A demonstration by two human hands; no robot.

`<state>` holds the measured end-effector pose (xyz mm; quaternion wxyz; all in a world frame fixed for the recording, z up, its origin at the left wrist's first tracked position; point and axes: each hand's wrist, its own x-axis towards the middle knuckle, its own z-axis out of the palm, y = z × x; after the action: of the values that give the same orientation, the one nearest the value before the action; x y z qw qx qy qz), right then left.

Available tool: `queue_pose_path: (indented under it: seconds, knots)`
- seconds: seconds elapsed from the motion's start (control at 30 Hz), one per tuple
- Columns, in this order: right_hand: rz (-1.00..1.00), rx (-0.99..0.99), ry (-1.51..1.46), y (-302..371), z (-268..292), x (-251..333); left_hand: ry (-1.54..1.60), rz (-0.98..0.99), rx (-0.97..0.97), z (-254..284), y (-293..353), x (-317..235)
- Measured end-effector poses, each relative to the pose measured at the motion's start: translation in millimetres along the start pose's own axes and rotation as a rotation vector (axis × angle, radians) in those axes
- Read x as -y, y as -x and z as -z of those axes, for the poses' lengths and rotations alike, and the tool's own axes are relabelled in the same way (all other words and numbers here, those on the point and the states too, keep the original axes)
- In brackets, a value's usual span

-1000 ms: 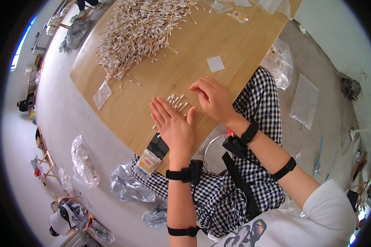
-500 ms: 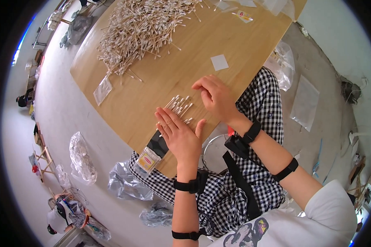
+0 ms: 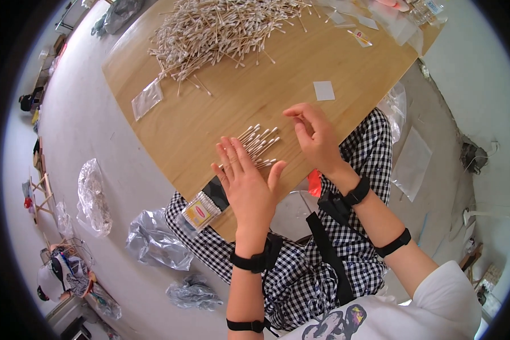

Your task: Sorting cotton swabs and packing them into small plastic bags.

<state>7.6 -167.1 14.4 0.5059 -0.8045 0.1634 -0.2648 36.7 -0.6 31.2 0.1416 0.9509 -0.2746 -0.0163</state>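
Observation:
My left hand [image 3: 241, 175] lies palm down with its fingers stretched out over a small bunch of cotton swabs [image 3: 259, 141]. The white tips of the swabs show beyond its fingers and thumb; their other ends are hidden under the hand. Just right of this bunch, my right hand [image 3: 317, 136] hovers with loosely bent fingers and its thumb apart, nothing visible in it. By my left wrist, a clear pack of swabs with a yellow label [image 3: 200, 212] sits at the table edge beside a black flat piece [image 3: 216, 192].
A large heap of cotton swabs [image 3: 221, 37] covers the far part of the wooden table [image 3: 209, 122]. A clear bag [image 3: 147, 100], a white square card [image 3: 324, 90] and a small labelled packet [image 3: 360, 37] lie around it. Crumpled plastic [image 3: 158, 238] is on the floor.
The view has shifted, so the table sits differently in the picture. My right hand has moved slightly away from the left one, and more of the swab bunch shows between them.

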Motion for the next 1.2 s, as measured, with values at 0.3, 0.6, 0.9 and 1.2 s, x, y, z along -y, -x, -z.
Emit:
queue_pose_path:
  seconds: [0.3, 0.6, 0.9, 1.2]
  knots:
    - [-0.205, -0.053, -0.58, -2.1, -17.5, 11.6, 1.169, 0.341, -0.407, 6.2, 3.8, 28.3]
    - [-0.263, 0.024, -0.604, 17.8, -34.8, 30.3, 1.423, 0.417, -0.411, 2.4, 11.4, 5.0]
    - [-0.245, 0.056, -0.578, 26.0, -31.0, 31.7, 1.451, 0.431, -0.47, -0.2, 18.3, 2.0]
    - [-0.249, 0.047, -0.606, 28.8, -28.4, 29.8, 1.525, 0.431, -0.479, -3.2, 23.4, -11.8]
